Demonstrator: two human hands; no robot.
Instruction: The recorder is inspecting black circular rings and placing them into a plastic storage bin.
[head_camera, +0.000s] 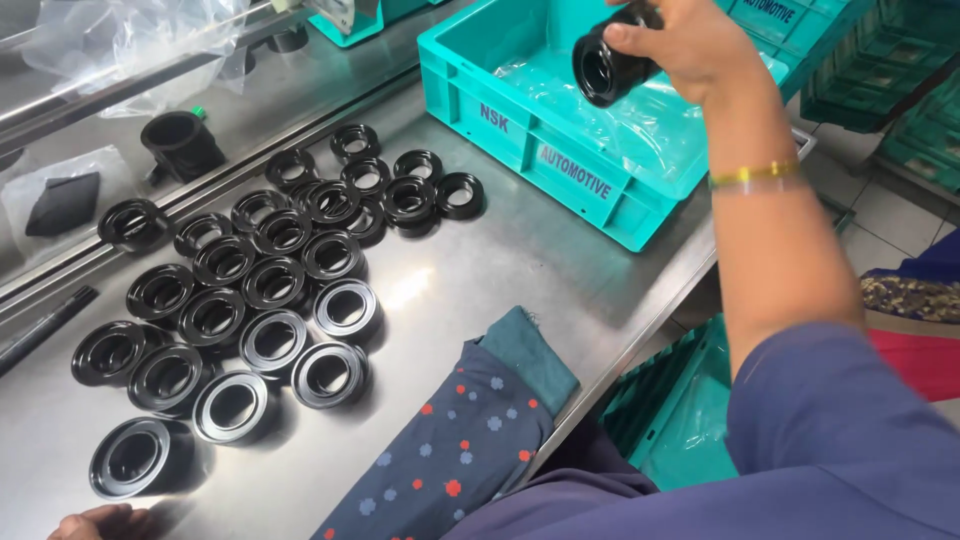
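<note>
My right hand (690, 45) is raised over a teal plastic crate (520, 130) and grips a black round rubber part (608, 68), its open bore facing the camera. A gold bangle sits on that wrist. The crate is lined with clear plastic film. My left hand (100, 522) rests at the bottom left edge of the steel table, fingers apart, touching nothing, just below a black ring-shaped part (135, 457). Several more black rings (270, 285) lie in rows across the table.
A steel table (520, 265) holds a taller black part (180, 143), a dark cloth in a bag (62, 203) and crumpled clear plastic (140, 40). A blue patterned cloth (450, 440) lies at the front edge. More teal crates (680, 410) stand below and at right.
</note>
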